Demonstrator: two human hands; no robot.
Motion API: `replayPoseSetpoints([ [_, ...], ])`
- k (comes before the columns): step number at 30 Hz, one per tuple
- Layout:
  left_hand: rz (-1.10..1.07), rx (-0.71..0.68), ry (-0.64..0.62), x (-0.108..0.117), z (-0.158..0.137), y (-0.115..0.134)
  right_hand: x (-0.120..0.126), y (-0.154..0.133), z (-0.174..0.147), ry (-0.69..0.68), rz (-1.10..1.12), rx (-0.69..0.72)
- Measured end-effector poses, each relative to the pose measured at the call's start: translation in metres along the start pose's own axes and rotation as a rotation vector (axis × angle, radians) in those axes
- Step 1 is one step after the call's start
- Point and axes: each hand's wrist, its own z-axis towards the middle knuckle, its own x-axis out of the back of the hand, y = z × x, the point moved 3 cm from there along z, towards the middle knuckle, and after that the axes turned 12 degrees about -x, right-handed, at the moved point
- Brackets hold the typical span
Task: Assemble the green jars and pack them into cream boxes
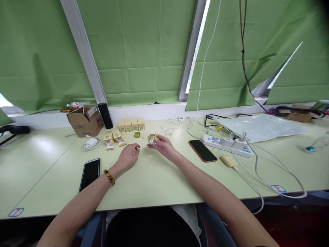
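Clear and glossy with green, a small piece [152, 140] sits in the right hand [165, 147], fingers clamped on it; its exact form is hard to tell. The left hand [128, 157] is empty, fingers loosely curled, apart. Two cardboard cartons [109, 138] lie opened; four square-edged boxes [134, 125] stand apparently unopened beyond.

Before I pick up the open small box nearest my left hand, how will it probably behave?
The box is probably light, since its card looks thin. Its open flap may bend easily, as it sticks out. Its flat sides make rolling unlikely.
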Motion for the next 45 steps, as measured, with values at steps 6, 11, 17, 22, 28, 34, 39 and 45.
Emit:
replayPoseSetpoints([
  [6, 0.437, 0.059, -0.085, 0.023, 0.007, -0.01, 0.014, 0.019, 0.005, 0.446, -0.755, 0.072],
  [11, 0.652, 0.199, -0.194, 0.048, 0.014, -0.019, 0.005, 0.021, 0.0, 0.559, -1.19, 0.12],
  [17, 0.633, 0.404, -0.28, 0.059, 0.031, -0.042, -0.005, 0.029, 0.0, 0.556, -1.312, 0.047],
  [22, 0.62, 0.416, -0.296, 0.055, 0.046, -0.056, -0.005, 0.034, 0.0, 0.528, -1.321, -0.023],
  [28, 0.601, 0.435, -0.273, 0.051, 0.054, -0.063, 0.0, 0.022, -0.003, 0.532, -1.243, 0.095],
  [34, 0.63, 0.355, -0.2, 0.053, 0.039, -0.039, -0.006, 0.001, -0.016, 0.539, -1.025, 0.432],
  [39, 0.726, 0.07, -0.039, 0.053, 0.018, 0.012, -0.018, -0.008, -0.023, 0.44, -0.782, 0.487],
  [45, 0.719, -0.29, 0.158, 0.038, 0.002, 0.071, -0.03, -0.005, -0.018, 0.219, -0.338, 0.333],
])
